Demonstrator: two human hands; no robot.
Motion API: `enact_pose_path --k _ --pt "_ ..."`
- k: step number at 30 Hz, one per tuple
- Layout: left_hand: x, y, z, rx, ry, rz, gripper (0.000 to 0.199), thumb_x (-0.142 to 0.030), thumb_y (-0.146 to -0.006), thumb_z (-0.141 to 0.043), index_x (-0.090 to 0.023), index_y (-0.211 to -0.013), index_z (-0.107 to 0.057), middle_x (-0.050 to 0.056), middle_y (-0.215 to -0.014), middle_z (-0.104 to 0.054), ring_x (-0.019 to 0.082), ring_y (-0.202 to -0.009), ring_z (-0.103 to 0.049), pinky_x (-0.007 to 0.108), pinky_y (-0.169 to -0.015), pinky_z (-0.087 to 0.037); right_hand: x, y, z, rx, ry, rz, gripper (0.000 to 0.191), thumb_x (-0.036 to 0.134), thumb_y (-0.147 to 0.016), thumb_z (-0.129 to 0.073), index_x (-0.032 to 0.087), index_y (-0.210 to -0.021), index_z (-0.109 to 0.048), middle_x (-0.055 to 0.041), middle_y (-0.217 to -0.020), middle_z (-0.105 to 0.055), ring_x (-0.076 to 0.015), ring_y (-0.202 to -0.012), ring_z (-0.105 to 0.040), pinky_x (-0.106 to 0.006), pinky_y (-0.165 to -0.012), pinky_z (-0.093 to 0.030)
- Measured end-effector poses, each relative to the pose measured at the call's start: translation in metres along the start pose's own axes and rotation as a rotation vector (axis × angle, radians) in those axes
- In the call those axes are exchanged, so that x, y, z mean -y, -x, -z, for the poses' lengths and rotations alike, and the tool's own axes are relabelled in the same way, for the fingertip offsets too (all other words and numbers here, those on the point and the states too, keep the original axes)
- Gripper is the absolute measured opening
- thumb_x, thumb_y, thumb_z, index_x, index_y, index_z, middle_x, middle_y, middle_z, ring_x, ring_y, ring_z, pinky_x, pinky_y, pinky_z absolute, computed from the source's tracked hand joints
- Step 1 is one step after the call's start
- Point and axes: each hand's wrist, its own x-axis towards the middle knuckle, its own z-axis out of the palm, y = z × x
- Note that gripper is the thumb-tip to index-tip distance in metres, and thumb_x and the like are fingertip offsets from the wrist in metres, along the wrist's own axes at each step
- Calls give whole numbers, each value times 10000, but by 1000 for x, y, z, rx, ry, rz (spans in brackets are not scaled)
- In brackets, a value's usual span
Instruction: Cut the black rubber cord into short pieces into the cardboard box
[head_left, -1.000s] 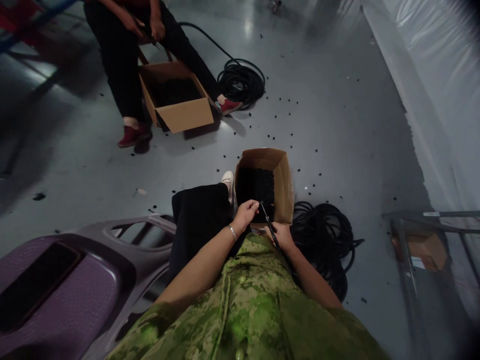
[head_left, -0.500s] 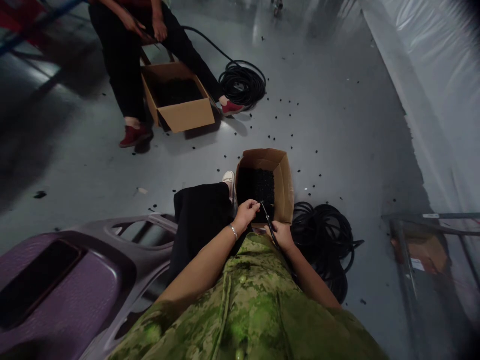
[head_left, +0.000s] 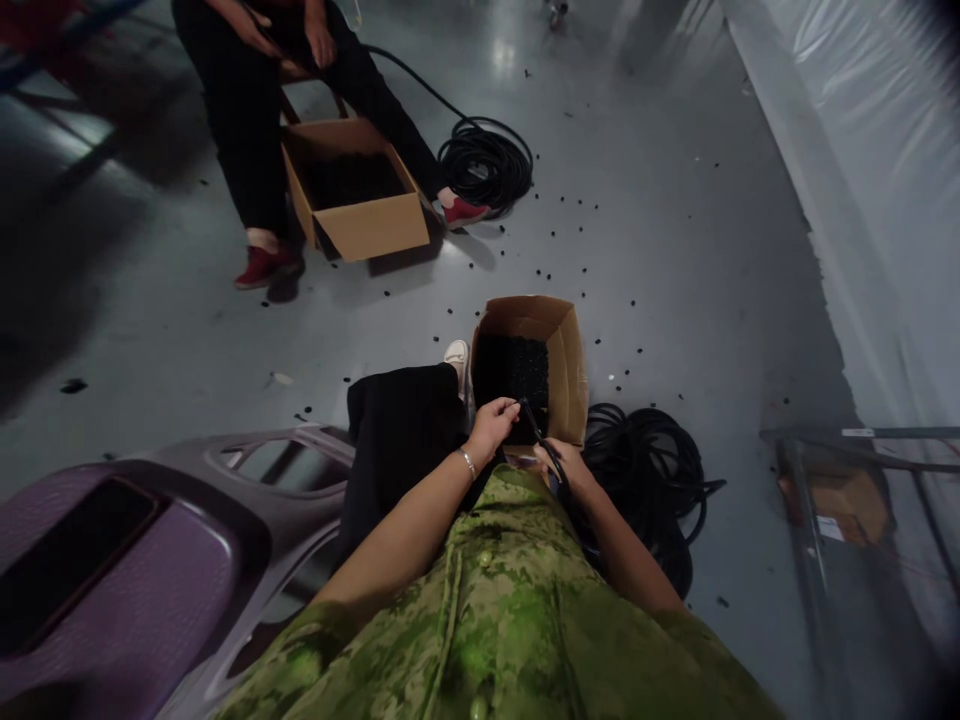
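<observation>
1. Right hand grips a slim black item, too dim to identify, above the box.
2. Left hand pinches closed beside its tip.
3. A slack grip could drop it.

The near carton is matt cardboard. The coiled cable beside it looks rubbery, the purple seat textured plastic.
</observation>
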Motion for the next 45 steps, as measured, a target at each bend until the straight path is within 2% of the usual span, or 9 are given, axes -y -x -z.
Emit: enact_pose_path --k 5,10,18,20,25,29,35,41,45 --pt "1 -1 0 13 -18 -12 223 -350 -756 -731 -147 -760 -637 -45 -585 -525 50 -445 -358 204 -446 -242 2 -1 2 -19 30 6 431 607 -879 -552 196 -820 -669 -12 -655 -649 -186 -663 -620 -259 -617 -467" --pt "2 -1 1 39 -59 -23 221 -357 -731 -725 -149 -745 -652 -41 -587 -530 65 -487 -385 209 -495 -291 12 -15 -2 2 2 4 417 599 -869 -559 197 -882 -673 -13 -745 -672 -176 -692 -626 -265 -667 -486" --pt "3 -2 2 36 -105 -50 240 -382 -713 -708 -156 -704 -627 -35 -597 -531 73 -518 -393 210 -513 -302 16 -27 -6 -2 -63 4 470 643 -817 -581 195 -937 -654 2 -759 -629 -158 -676 -585 -256 -645 -468" --pt "4 -2 2 44 -117 -51 241 -381 -711 -716 -157 -704 -628 -38 -590 -529 71 -509 -388 210 -510 -303 16 -26 -6 -3 -61 8 465 642 -835 -563 192 -902 -660 -1 -726 -626 -158 -660 -583 -255 -636 -465" --pt "5 -6 2 39 -161 2 205 -331 -729 -715 -154 -687 -621 -41 -570 -524 62 -476 -380 205 -489 -294 15 -20 -4 -66 130 33 498 628 -876 -524 199 -631 -594 -3 -537 -560 -157 -581 -543 -242 -559 -398" --pt "5 -9 1 38 -178 63 238 -342 -743 -730 -158 -668 -599 -42 -560 -521 56 -448 -372 200 -459 -270 10 -18 -3 -130 307 68 539 613 -879 -538 195 -539 -565 -6 -477 -530 -144 -543 -509 -240 -531 -338" --pt "5 -9 -1 16 -118 103 277 -344 -785 -732 -163 -670 -557 -43 -547 -516 47 -410 -369 194 -429 -264 2 -16 -16 -217 426 59 550 607 -888 -533 192 -532 -597 -26 -514 -573 -143 -530 -490 -250 -523 -307" --pt "6 -4 0 29 -9 199 309 -347 -786 -766 -162 -694 -536 -25 -563 -553 67 -460 -477 204 -494 -407 -4 -15 -22 -259 415 21 568 646 -896 -490 203 -564 -615 -44 -534 -592 -165 -547 -514 -257 -539 -309" --pt "6 -2 -1 -22 -28 186 218 -277 -817 -708 -160 -714 -556 -35 -563 -532 64 -453 -445 194 -467 -361 -5 -14 -16 -241 455 10 535 626 -886 -530 204 -566 -608 -40 -569 -618 -160 -557 -521 -255 -545 -308"
